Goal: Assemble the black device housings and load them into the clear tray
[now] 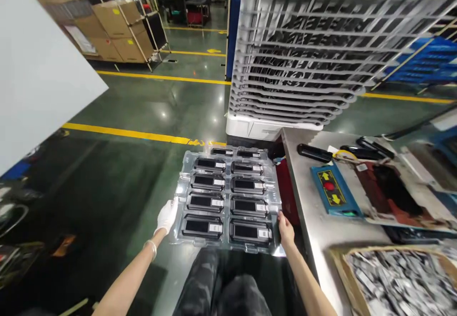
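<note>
A clear plastic tray point(227, 211) is held level in front of me, above my legs. Two columns of black rectangular device housings point(205, 202) lie in its pockets, each with a small white label. My left hand point(167, 215), in a white glove, grips the tray's left edge near the front. On the opposite side my bare right hand point(285, 228) pinches the right edge. Fingers of both hands are partly hidden by the rim.
A metal workbench point(310, 202) stands close on the right, bearing a blue fixture point(335, 190) and a cardboard box point(352, 278) of small grey-white parts. Ahead rises a tall stack of white trays point(296, 59). A white panel point(43, 68) juts in at upper left. Cartons point(121, 18) sit beyond.
</note>
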`<action>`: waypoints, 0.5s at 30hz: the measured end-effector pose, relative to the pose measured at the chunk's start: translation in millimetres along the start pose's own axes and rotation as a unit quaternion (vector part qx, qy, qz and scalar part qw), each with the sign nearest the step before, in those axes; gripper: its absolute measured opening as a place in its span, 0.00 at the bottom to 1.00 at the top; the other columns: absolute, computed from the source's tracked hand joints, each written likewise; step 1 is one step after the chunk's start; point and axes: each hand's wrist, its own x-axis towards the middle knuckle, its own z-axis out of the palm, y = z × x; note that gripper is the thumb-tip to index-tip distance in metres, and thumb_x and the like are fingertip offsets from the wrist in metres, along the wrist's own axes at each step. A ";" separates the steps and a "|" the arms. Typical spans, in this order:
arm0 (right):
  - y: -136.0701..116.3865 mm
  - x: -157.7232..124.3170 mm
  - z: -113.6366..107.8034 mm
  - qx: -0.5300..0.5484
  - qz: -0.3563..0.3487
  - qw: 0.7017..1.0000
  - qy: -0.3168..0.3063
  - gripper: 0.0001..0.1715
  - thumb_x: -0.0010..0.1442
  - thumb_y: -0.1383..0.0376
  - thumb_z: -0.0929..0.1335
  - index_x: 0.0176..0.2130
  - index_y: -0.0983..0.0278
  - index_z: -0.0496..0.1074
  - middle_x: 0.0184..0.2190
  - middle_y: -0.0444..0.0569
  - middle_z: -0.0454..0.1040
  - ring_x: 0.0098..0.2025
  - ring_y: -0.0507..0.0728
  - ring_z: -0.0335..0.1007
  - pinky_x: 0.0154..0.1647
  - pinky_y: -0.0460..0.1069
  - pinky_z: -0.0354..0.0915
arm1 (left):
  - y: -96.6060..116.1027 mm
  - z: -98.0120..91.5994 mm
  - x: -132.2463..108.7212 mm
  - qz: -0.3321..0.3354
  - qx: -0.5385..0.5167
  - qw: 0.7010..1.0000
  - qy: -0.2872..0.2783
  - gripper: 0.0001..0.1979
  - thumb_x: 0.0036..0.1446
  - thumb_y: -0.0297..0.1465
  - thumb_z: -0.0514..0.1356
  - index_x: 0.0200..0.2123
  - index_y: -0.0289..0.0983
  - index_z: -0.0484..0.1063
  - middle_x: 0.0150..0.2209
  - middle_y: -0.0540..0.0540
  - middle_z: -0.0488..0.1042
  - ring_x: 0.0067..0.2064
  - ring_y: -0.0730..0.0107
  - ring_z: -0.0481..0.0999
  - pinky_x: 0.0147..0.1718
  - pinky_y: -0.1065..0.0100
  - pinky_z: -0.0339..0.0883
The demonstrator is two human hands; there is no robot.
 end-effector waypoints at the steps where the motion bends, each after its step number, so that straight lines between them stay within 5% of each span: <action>1: -6.6 27.0 9.8 -0.010 0.014 1.000 0.004 0.17 0.74 0.54 0.71 0.48 0.66 0.78 0.48 0.51 0.79 0.50 0.62 0.78 0.54 0.60 0.75 | 14.1 14.2 23.6 -0.002 0.012 1.000 -0.001 0.20 0.77 0.43 0.53 0.40 0.34 0.75 0.38 0.46 0.78 0.42 0.64 0.79 0.50 0.56 0.75; 7: -20.1 152.6 56.1 -0.048 0.049 0.998 0.002 0.15 0.75 0.56 0.71 0.51 0.65 0.77 0.52 0.53 0.78 0.55 0.63 0.76 0.60 0.63 0.73 | 69.0 90.6 123.1 -0.007 0.069 0.998 -0.009 0.20 0.75 0.45 0.55 0.41 0.35 0.76 0.42 0.44 0.80 0.46 0.62 0.81 0.54 0.53 0.74; 15: -12.3 227.5 84.8 -0.078 0.041 0.996 0.003 0.18 0.76 0.52 0.69 0.50 0.65 0.77 0.51 0.53 0.79 0.55 0.63 0.76 0.61 0.63 0.72 | 92.6 140.3 167.9 -0.007 0.135 0.991 -0.012 0.16 0.75 0.41 0.57 0.43 0.35 0.77 0.45 0.43 0.80 0.50 0.61 0.80 0.56 0.51 0.74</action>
